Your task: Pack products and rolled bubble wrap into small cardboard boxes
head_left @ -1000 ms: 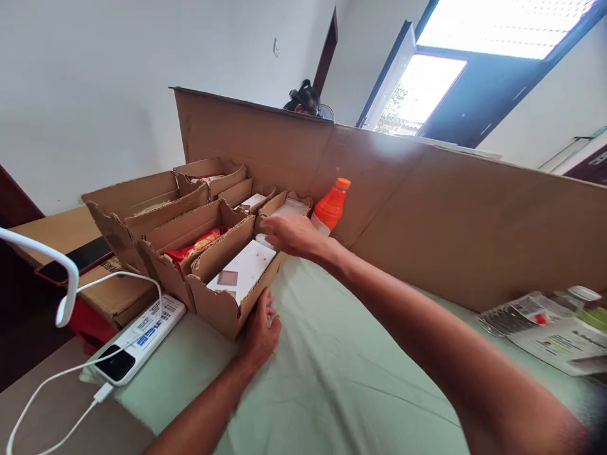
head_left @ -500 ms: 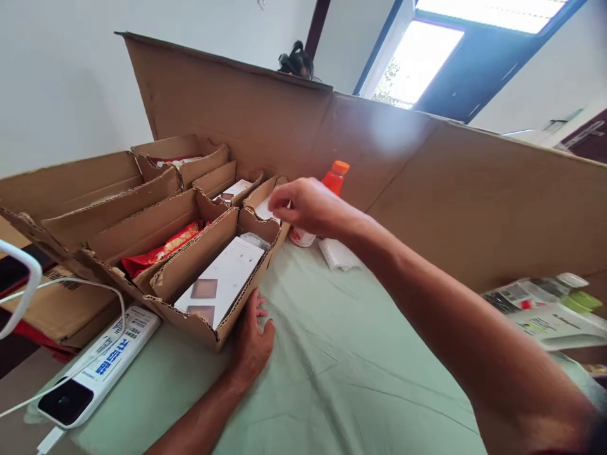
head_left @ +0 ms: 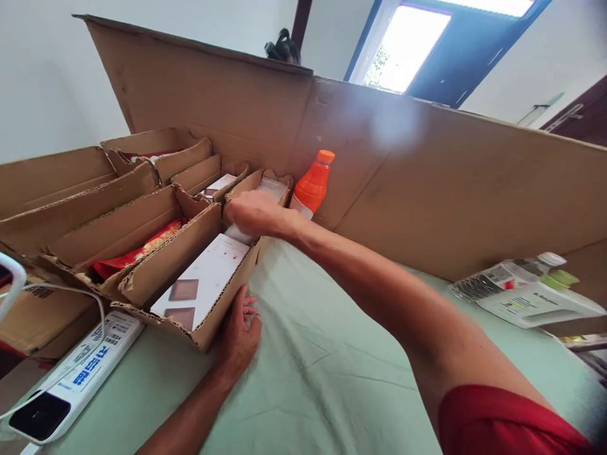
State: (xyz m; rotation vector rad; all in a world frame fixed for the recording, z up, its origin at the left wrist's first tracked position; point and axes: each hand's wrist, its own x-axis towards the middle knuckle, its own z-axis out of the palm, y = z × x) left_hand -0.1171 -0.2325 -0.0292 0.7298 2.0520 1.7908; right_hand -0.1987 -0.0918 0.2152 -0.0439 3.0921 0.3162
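Observation:
My left hand (head_left: 239, 332) rests on the cloth, its slightly spread fingers touching the outer side of a cardboard tray (head_left: 227, 302). Inside that tray lies a white carton (head_left: 206, 278) with brown squares printed on it. My right hand (head_left: 253, 213) is over the tray's far end, its fingers curled down. It is a little blurred, and what its fingertips grip is hidden. Clear bubble wrap (head_left: 237, 235) shows just under it. Behind the hand, another cardboard compartment (head_left: 244, 183) holds something whitish and wrapped (head_left: 272, 188).
Left are more cardboard compartments, one with a red packet (head_left: 142, 249). A white power bank (head_left: 80, 379) with a cable lies at front left. An orange bottle (head_left: 313, 183) stands behind my right wrist. Plastic bottles (head_left: 535, 294) lie right. A tall cardboard wall (head_left: 379, 170) borders the back.
My right hand has moved left and down, from beside the orange bottle to the tray's far end. My left hand stays at the tray's side. The whole view has shifted slightly.

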